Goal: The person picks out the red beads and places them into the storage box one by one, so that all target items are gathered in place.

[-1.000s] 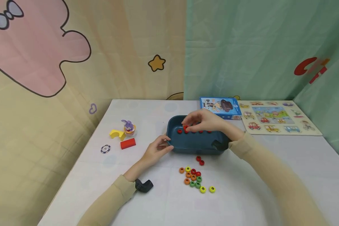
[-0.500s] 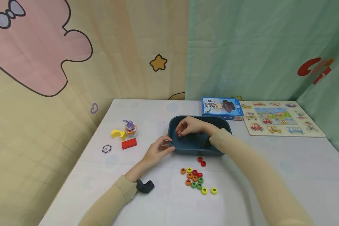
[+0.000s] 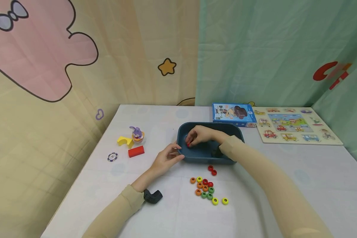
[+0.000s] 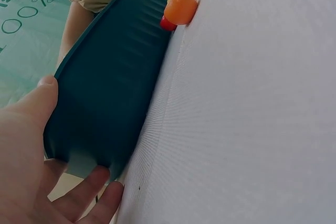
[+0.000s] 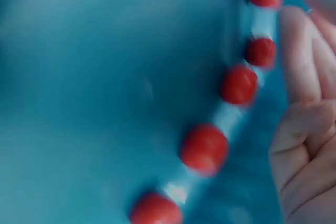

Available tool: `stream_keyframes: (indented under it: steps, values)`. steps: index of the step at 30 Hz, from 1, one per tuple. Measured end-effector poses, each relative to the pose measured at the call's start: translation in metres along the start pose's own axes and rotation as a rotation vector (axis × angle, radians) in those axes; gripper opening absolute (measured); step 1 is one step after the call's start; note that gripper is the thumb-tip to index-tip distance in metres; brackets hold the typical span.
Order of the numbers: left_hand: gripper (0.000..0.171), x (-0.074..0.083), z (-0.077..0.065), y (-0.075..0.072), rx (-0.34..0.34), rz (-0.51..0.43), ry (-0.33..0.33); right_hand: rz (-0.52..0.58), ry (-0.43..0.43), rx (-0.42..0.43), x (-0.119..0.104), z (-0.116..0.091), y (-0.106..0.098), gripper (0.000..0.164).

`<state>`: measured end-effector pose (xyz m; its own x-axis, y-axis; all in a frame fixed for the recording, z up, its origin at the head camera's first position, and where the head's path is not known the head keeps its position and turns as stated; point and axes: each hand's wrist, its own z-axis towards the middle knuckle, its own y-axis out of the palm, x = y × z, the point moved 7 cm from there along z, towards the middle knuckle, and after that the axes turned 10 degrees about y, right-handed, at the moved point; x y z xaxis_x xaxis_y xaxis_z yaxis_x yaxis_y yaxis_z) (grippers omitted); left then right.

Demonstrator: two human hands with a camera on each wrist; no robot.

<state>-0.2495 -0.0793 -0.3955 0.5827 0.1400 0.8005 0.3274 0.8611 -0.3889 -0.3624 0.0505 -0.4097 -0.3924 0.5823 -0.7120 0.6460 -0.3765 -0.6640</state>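
Note:
A dark blue plastic bin (image 3: 208,160) stands on the white table. My left hand (image 3: 164,160) holds its left end; in the left wrist view the thumb (image 4: 47,90) lies at the rim and the fingers wrap round the end wall. Inside the bin, my right hand (image 3: 198,135) reaches low toward the left end, pinching a red bead (image 3: 188,144) at its fingertips. The right wrist view, blurred, shows several red beads (image 5: 205,149) in a line on the bin floor, beside the curled fingers of my right hand (image 5: 310,108). In the head view that hand hides most of this line.
Before the bin lie two red beads (image 3: 212,170) and a cluster of orange, red, yellow and green beads (image 3: 205,188). Leftward are a yellow arch block (image 3: 125,141), red cylinder (image 3: 136,151), rabbit figure (image 3: 137,134) and poker chip (image 3: 112,157). Behind stand a blue box (image 3: 233,114) and puzzle board (image 3: 297,125).
My right hand has come down into the bin and moved left with the red bead, then slightly toward me. My left hand stays at the bin's left end.

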Motion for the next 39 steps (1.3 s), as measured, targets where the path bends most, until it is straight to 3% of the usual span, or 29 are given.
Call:
stream_keyframes:
  steps: [5, 8, 10, 12, 14, 18, 21, 25, 29, 39]
  values:
    - [0.031, -0.001, -0.001, 0.001, 0.001, -0.010, 0.001, 0.041, -0.036, 0.056, -0.014, -0.018, -0.020, 0.031]
    - [0.031, -0.001, -0.001, 0.002, 0.002, -0.015, -0.001, 0.085, -0.086, 0.107, -0.034, -0.046, -0.036, 0.035]
    - [0.030, 0.000, 0.000, 0.002, 0.006, -0.007, 0.001, 0.121, -0.107, 0.127, -0.054, -0.075, -0.039, 0.034]
    - [0.030, -0.004, 0.000, 0.001, 0.013, 0.008, 0.005, 0.148, -0.133, 0.150, -0.073, -0.106, -0.035, 0.031]
    - [0.029, -0.005, 0.001, 0.001, 0.018, 0.020, 0.013, 0.142, -0.154, 0.170, -0.078, -0.129, -0.023, 0.028]
    - [0.030, 0.000, 0.002, 0.001, 0.018, 0.029, 0.026, 0.102, -0.207, 0.224, -0.058, -0.157, 0.011, 0.024]
    - [0.030, 0.001, 0.002, 0.000, 0.026, 0.040, 0.033, 0.095, -0.213, 0.263, -0.038, -0.168, 0.036, 0.022]
    - [0.030, 0.000, 0.001, -0.002, 0.036, 0.050, 0.043, 0.088, -0.129, 0.349, -0.019, -0.172, 0.055, 0.023]
    - [0.030, -0.001, 0.001, -0.001, 0.028, 0.042, 0.043, 0.088, -0.041, 0.446, -0.003, -0.171, 0.062, 0.027]
    - [0.031, 0.000, 0.001, 0.001, 0.021, 0.033, 0.039, 0.162, 0.042, 0.527, 0.015, -0.167, 0.073, 0.024]
